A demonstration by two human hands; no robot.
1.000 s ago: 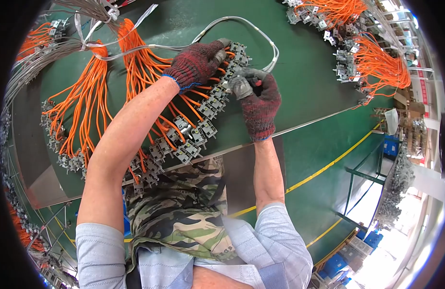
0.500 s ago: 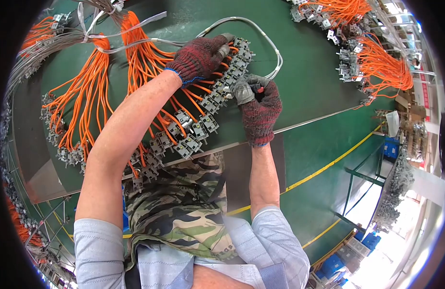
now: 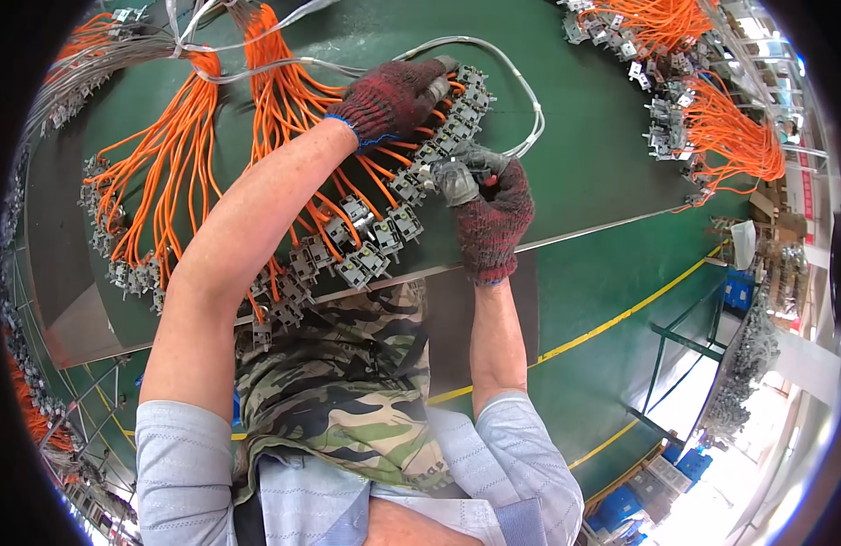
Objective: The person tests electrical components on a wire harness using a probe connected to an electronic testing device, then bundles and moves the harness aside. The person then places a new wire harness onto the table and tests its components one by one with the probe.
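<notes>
Right hand slid slightly down the grey plugs mid-frame, fingers narrowed, hold unclear; left hand, curled over orange wires upper centre, grip hidden, should steady them.

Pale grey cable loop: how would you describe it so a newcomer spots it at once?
On the green tabletop, find the two gloved hands. Just beyond the left hand, the pale grey cable loop swings out and curves back toward the right hand. Unlike the bunched orange wires, it makes one wide arc over bare green surface.
</notes>
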